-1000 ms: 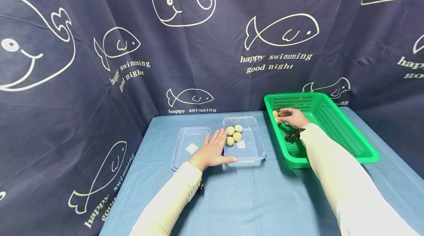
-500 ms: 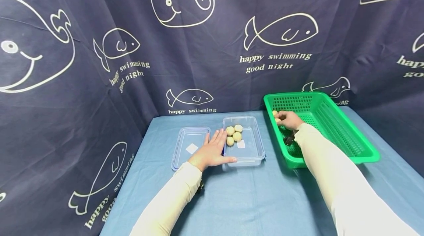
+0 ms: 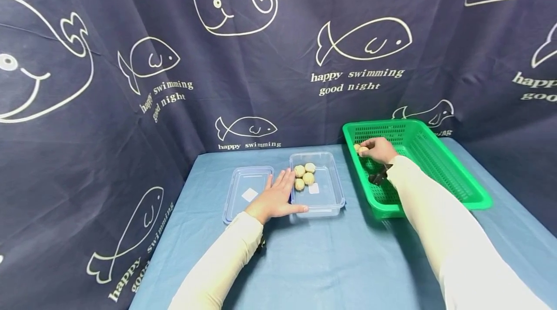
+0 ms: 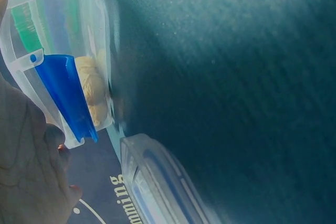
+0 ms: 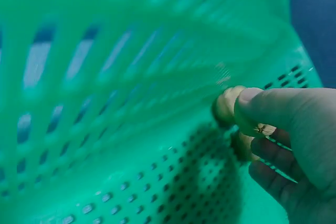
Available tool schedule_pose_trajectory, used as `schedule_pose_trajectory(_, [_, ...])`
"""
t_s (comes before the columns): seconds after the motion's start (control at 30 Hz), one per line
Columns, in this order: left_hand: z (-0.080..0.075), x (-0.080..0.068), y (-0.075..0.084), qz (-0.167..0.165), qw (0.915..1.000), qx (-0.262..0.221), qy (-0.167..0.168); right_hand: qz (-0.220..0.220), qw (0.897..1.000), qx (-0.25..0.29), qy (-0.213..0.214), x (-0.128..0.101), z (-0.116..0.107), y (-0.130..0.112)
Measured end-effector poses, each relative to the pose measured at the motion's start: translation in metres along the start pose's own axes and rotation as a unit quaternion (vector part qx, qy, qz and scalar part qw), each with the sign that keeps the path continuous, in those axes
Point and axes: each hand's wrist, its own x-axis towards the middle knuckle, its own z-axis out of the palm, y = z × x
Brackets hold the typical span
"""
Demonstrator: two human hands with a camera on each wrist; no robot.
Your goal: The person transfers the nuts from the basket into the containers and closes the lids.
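In the head view my left hand [image 3: 276,199] lies with fingers spread against the left side of the clear plastic container [image 3: 329,197]. Several walnuts [image 3: 308,178] sit together in its left half. A blue clip flap [image 4: 67,95] hangs from the container's side in the left wrist view. Over at the right, my right hand [image 3: 379,150] reaches inside the green basket [image 3: 462,174] and pinches a walnut [image 3: 363,151] between thumb and fingers. Another walnut [image 3: 357,147] shows just beyond it by the basket's left wall. The fingers partly cover the walnuts in the right wrist view.
A clear lid [image 3: 237,193] with a blue edge lies flat left of the container. Blue cloth [image 3: 322,261] covers the table. Behind it hangs a dark blue curtain [image 3: 296,97] with white fish drawings.
My right hand has closed on the nearer walnut and raised it slightly off its earlier spot in the basket. The left hand stays in place. The head view has shifted a little.
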Motion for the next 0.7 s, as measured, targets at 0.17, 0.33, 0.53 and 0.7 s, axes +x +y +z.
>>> schedule_pose_trajectory(0.17, [0.000, 0.001, 0.000, -0.003, 1.0000, 0.002, 0.002, 0.005, 0.999, 0.017, 0.035, 0.001, -0.008, -0.009])
schedule_pose_trajectory(0.33, [-0.002, 0.000, 0.000, -0.001, 1.0000, -0.001, 0.004, 0.014, 0.998, 0.030, 0.056, -0.002, -0.011, -0.024])
schedule_pose_trajectory(0.53, [-0.002, -0.001, 0.000, 0.001, 1.0000, -0.003, 0.005, 0.031, 0.996, 0.059, 0.063, -0.009, -0.011, -0.043])
schedule_pose_trajectory(0.7, [0.000, -0.001, -0.001, 0.002, 0.9999, -0.010, 0.005, 0.049, 0.991, 0.088, 0.089, -0.016, -0.009, -0.053])
